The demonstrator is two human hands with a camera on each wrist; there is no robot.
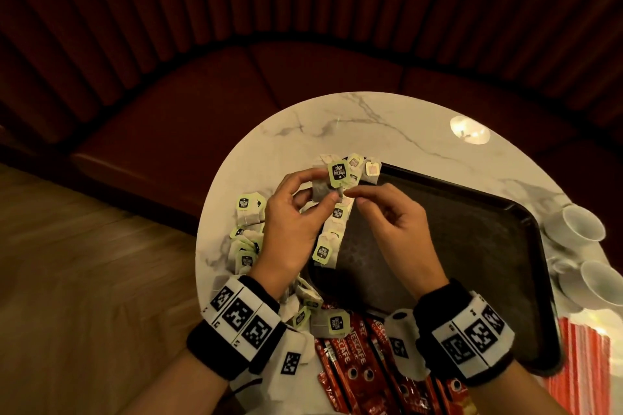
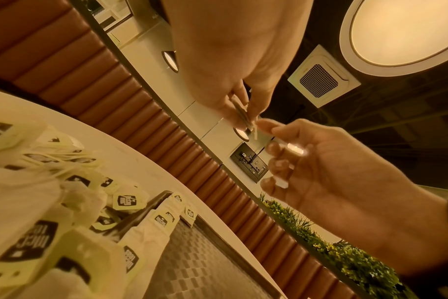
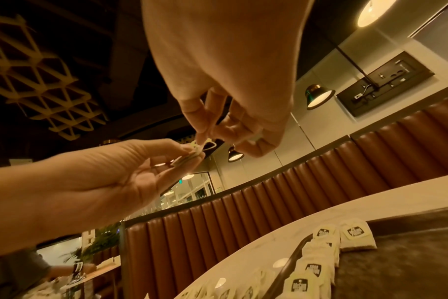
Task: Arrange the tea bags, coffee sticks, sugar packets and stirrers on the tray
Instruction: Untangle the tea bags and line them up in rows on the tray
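Above the table my left hand (image 1: 322, 187) pinches a grey tea bag (image 1: 319, 191) with a green tag (image 1: 338, 173) standing up from it. My right hand (image 1: 354, 196) meets it from the right, thumb and forefinger pinching the bag's corner by the tag. In the wrist views the same pinch shows on the tea bag (image 2: 242, 116) (image 3: 186, 159). A dark tray (image 1: 472, 246) lies under the right hand. A row of tea bags (image 1: 328, 246) runs along its left edge. Loose tea bags (image 1: 247, 212) lie left of it, and red coffee sticks (image 1: 354, 357) near me.
Two white cups (image 1: 580, 226) (image 1: 603, 283) stand right of the tray. Red-striped sticks (image 1: 580, 364) lie at the near right. The round marble table (image 1: 371, 121) ends close on the left, with a dark red booth seat (image 1: 236, 94) behind it.
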